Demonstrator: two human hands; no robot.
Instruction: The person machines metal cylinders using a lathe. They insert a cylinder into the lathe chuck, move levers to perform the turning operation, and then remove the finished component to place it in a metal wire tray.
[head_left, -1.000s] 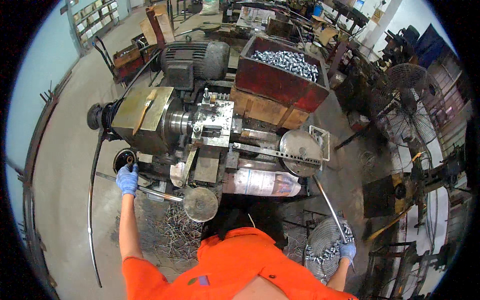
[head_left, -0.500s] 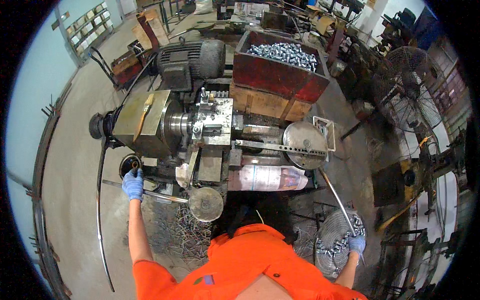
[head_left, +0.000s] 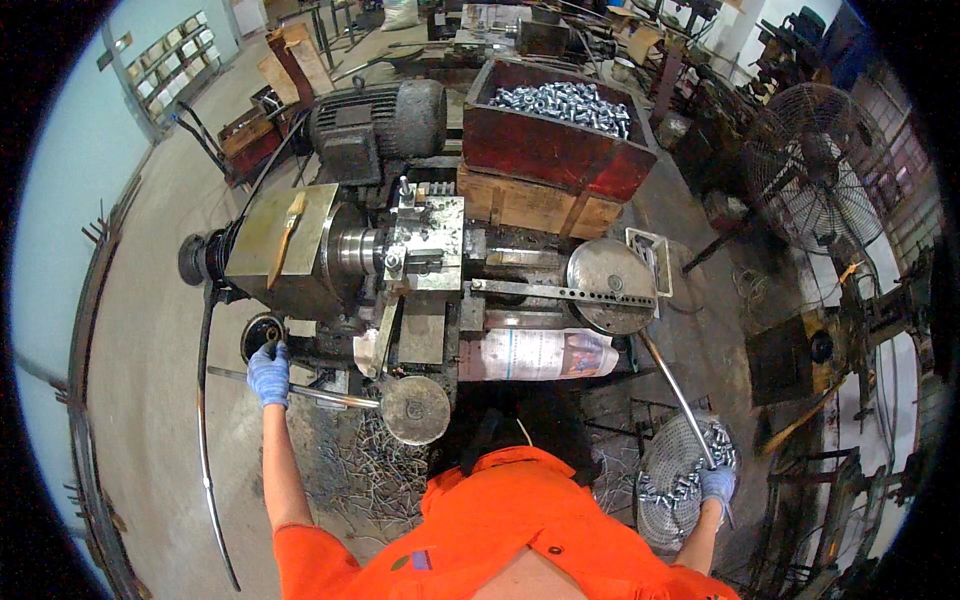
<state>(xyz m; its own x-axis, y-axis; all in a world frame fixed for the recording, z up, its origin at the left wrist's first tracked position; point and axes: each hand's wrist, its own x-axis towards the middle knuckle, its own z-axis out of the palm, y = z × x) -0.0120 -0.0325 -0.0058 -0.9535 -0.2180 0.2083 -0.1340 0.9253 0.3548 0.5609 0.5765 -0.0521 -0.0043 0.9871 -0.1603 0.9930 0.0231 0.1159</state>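
Taking the bright steel block [head_left: 425, 243] of the machine as the middle of the dial, the left hand [head_left: 268, 374], in a pale blue glove, is at eight o'clock. Its fingers reach up to the centre of a round black metal handwheel [head_left: 254, 332]; they look bent, but whether they close round a part of it I cannot tell. A straight grey metal bar [head_left: 335, 397] passes behind that wrist toward a flat round metal plate [head_left: 415, 410] at six o'clock.

The right hand [head_left: 717, 484], also in a pale blue glove, is at four o'clock, closed around a long shiny steel rod [head_left: 678, 395] near its lower end. The rod slants up toward ten o'clock, to a large round steel disc [head_left: 612, 270]. Just beside this hand is a round grey mesh basket [head_left: 668, 455] with small silvery metal pieces in it.

A dark red open-topped bin [head_left: 540, 150], heaped with similar pieces, stands between one and two o'clock. A wooden-handled brush [head_left: 283, 250] lies at nine o'clock on a yellowish metal housing [head_left: 250, 235].
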